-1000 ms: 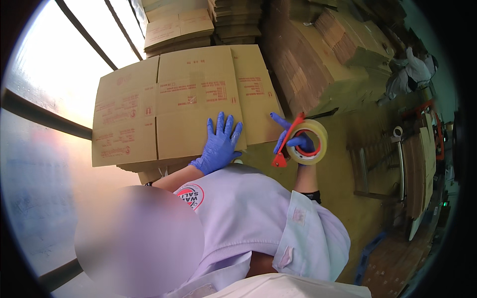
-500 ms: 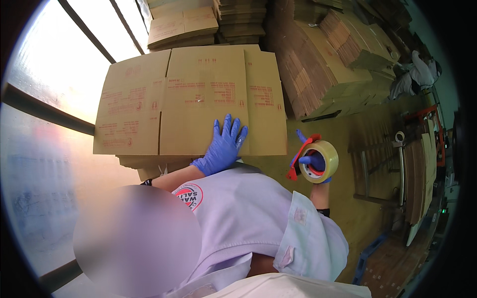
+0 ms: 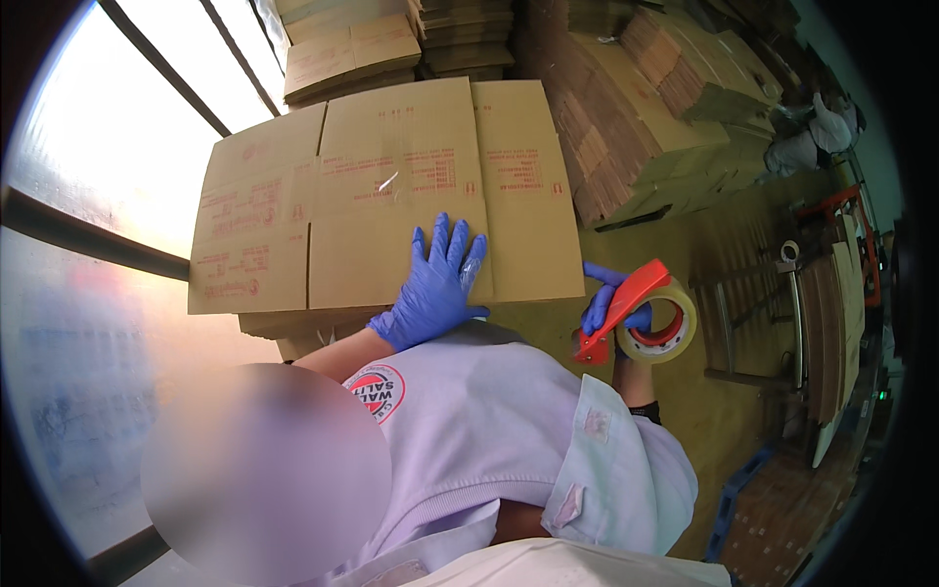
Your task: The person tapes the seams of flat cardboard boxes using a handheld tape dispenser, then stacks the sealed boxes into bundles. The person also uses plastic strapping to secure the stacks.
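My left hand, in a blue glove, lies flat with its fingers spread on a flattened cardboard box. This box tops a stack, and red print covers its panels. A shiny clear strip shows along the right side of that hand. Right of the stack, apart from the cardboard, my gloved right hand is closed on a red tape dispenser. A wide roll of clear yellowish tape is fitted on it. The palm is partly hidden behind the dispenser and roll.
More flattened boxes are stacked at the far side and far right. A frosted panel with dark bars runs along the left. Farther right stand a metal rack and a blue-edged pallet. Another person bends at the far right.
My right hand has moved slightly right and turned the dispenser, so its red handle shows more. The box's right panel reaches farther right. My left hand has shifted a little but stays on the cardboard.
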Demonstrator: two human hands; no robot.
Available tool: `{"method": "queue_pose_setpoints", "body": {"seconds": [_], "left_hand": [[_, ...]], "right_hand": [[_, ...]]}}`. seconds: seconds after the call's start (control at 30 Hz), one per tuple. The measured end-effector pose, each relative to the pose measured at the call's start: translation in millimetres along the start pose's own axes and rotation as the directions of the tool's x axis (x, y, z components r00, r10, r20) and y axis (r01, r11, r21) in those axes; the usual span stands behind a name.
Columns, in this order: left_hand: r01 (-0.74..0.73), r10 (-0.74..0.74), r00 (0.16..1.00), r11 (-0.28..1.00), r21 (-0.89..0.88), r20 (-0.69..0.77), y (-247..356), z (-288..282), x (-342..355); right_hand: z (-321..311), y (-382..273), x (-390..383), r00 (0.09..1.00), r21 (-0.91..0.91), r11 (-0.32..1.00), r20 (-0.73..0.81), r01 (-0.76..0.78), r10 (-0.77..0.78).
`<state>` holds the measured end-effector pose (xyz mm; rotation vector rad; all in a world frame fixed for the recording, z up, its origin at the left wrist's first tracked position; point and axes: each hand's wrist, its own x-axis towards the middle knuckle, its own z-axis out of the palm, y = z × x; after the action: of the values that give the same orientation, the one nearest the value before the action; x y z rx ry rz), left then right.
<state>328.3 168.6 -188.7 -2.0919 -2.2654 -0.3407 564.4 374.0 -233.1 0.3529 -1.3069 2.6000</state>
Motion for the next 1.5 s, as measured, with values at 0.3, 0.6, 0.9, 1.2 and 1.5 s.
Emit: {"method": "queue_pose_setpoints", "body": {"seconds": [0.3, 0.6, 0.9, 1.2, 1.5], "left_hand": [[-0.03, 0.024, 0.993, 0.998, -0.047, -0.117, -15, -97, 15], [-0.025, 0.031, 0.999, 0.993, 0.117, -0.043, -31, 40, 5], [-0.014, 0.018, 0.999, 0.996, 0.089, -0.039, -23, 49, 6], [0.015, -0.017, 0.992, 1.0, -0.017, -0.123, -13, 25, 2], [-0.042, 0.055, 0.98, 0.996, 0.072, -0.19, -13, -55, -2]], "right_hand": [[30, -60, 94, 0.863, 0.049, 0.979, 0.466, 0.198, -0.198], [-27, -13, 43, 0.982, -0.157, 0.982, -0.175, -0.106, 0.078], [-102, 13, 72, 0.88, -0.483, 0.843, -0.474, -0.237, -0.024], [-68, 4, 75, 0.998, 0.227, 0.974, -0.064, 0.011, 0.004], [-42, -26, 144, 0.795, 0.402, 0.915, 0.539, 0.047, -0.278]]}}
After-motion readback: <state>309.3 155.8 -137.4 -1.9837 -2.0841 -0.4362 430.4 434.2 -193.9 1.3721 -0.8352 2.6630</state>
